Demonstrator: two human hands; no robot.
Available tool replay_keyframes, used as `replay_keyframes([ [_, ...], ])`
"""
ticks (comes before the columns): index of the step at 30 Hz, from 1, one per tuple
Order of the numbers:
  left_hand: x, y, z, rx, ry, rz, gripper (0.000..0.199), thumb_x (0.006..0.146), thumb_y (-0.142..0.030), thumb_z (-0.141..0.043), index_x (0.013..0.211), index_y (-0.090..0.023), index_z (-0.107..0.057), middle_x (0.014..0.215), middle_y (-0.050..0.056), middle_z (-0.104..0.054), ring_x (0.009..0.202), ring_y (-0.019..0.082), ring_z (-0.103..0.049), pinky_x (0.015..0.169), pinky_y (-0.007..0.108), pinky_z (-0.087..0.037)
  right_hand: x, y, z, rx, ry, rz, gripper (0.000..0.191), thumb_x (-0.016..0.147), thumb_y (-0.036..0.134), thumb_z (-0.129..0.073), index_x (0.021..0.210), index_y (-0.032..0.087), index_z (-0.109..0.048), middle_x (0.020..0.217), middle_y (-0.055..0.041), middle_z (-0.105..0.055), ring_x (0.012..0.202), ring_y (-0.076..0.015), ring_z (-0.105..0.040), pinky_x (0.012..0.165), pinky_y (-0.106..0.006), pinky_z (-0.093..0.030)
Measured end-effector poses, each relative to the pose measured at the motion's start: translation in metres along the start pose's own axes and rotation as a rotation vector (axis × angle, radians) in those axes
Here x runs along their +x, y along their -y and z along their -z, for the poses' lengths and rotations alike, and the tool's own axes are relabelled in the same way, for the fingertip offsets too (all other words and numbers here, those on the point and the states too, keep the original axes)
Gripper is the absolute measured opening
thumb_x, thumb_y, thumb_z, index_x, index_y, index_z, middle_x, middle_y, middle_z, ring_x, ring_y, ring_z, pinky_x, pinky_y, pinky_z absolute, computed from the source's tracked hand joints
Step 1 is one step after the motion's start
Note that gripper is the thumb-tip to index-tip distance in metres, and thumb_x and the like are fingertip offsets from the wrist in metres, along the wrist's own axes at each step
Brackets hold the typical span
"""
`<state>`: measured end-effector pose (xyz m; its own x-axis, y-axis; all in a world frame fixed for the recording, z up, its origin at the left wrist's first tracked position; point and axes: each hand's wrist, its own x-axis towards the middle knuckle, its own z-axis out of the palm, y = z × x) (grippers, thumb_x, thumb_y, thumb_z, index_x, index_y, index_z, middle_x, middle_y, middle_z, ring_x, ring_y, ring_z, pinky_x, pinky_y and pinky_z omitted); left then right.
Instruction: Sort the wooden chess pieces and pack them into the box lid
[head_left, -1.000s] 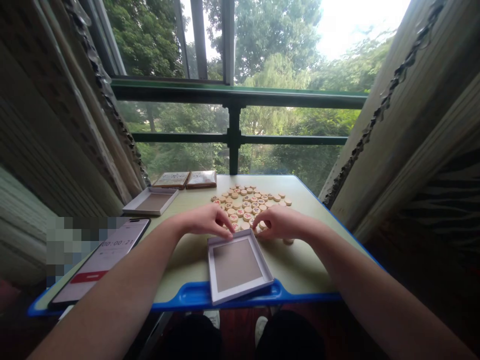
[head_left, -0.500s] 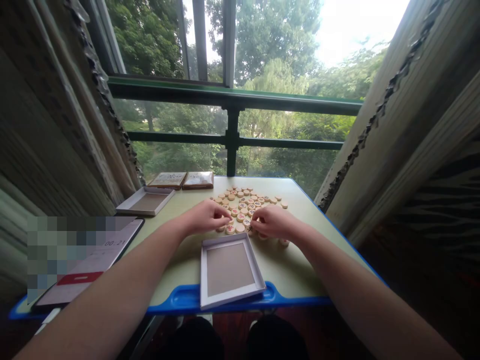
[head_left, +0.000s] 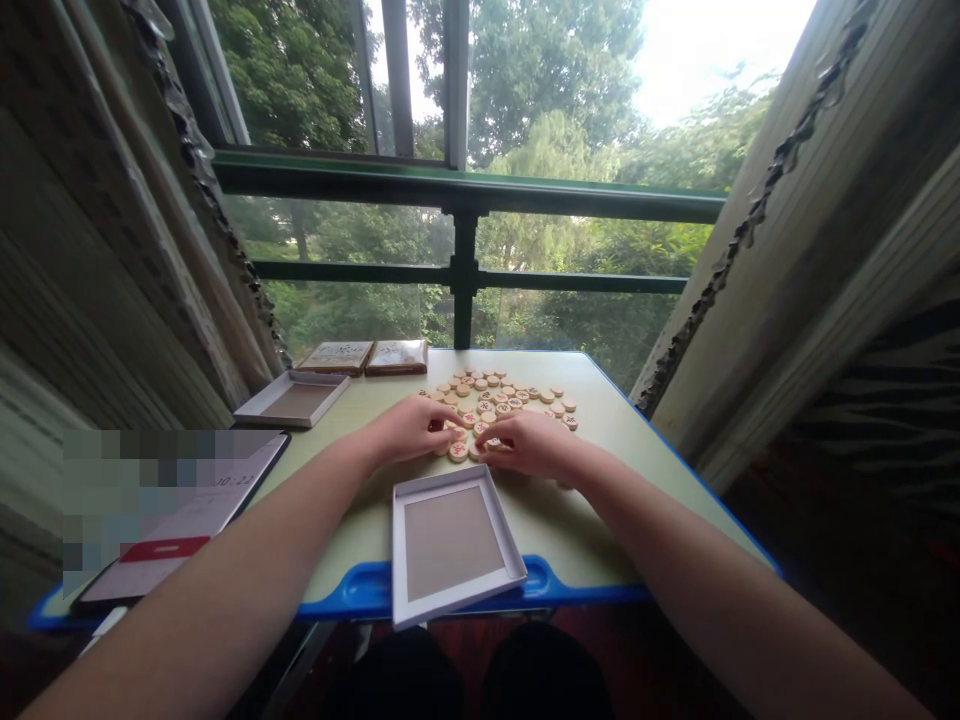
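Round wooden pieces [head_left: 487, 405] with red or dark characters lie spread over the middle of the pale table. At the left side of the pieces is my left hand [head_left: 415, 428], its fingers bent and apart over the nearest ones. My right hand [head_left: 525, 442] reaches in from the right, fingertips down on pieces at the near edge of the spread. Whether either hand grips a piece is too small to tell. Just below both hands sits a shallow white box tray [head_left: 400, 560] with a grey-brown bottom, overhanging the table's blue front edge.
A second shallow tray [head_left: 251, 408] lies at the left, with two flat wrapped packs [head_left: 397, 356] behind it. A tablet [head_left: 247, 478] showing a timer rests at the front left. The window stands beyond the table [head_left: 637, 530], between curtains.
My right hand has moved left, nearer my left hand, over the near pieces. The near tray has shifted slightly left and turned a little. My left hand has barely moved.
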<state>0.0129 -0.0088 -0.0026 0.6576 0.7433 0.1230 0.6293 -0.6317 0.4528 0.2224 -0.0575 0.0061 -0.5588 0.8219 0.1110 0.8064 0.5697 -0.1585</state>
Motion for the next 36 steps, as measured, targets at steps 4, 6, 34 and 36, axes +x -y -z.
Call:
replay_keyframes([
  [4,0.003,0.005,-0.005,0.127,-0.127,-0.06,0.032,0.077,-0.027,-0.05,0.104,-0.025,-0.068,0.092,0.005,-0.061,0.077,0.015,-0.054,0.07,0.025,-0.041,0.004,0.002,-0.002,-0.05,-0.026,-0.033,0.024,0.082,0.037,-0.052,0.094,0.024,-0.068,0.086,-0.0036,-0.068,0.076,-0.0153,-0.057,0.059,-0.022,-0.033],
  [6,0.005,0.006,-0.007,0.159,-0.143,-0.105,0.033,0.078,-0.024,-0.049,0.105,-0.026,-0.067,0.097,0.005,-0.059,0.084,0.017,-0.052,0.076,0.027,-0.041,0.005,0.001,-0.004,-0.061,-0.054,-0.037,0.026,0.084,0.037,-0.048,0.091,0.022,-0.069,0.083,-0.0044,-0.068,0.075,-0.0152,-0.057,0.06,-0.023,-0.033],
  [34,0.013,0.005,-0.013,0.203,-0.162,0.078,0.029,0.076,-0.038,-0.05,0.081,-0.02,-0.071,0.085,0.006,-0.067,0.077,0.018,-0.057,0.072,0.027,-0.042,-0.007,-0.024,0.021,0.014,0.171,-0.367,0.029,0.067,0.047,-0.061,0.078,0.023,-0.071,0.07,-0.0026,-0.066,0.059,-0.013,-0.054,0.05,-0.022,-0.033],
  [36,0.013,0.003,-0.013,0.207,-0.173,0.102,0.029,0.075,-0.039,-0.051,0.08,-0.019,-0.071,0.084,0.006,-0.067,0.076,0.019,-0.058,0.069,0.027,-0.042,-0.006,-0.024,0.019,0.033,0.155,-0.342,0.028,0.066,0.046,-0.062,0.078,0.022,-0.07,0.071,-0.0021,-0.066,0.06,-0.0125,-0.054,0.05,-0.022,-0.032],
])
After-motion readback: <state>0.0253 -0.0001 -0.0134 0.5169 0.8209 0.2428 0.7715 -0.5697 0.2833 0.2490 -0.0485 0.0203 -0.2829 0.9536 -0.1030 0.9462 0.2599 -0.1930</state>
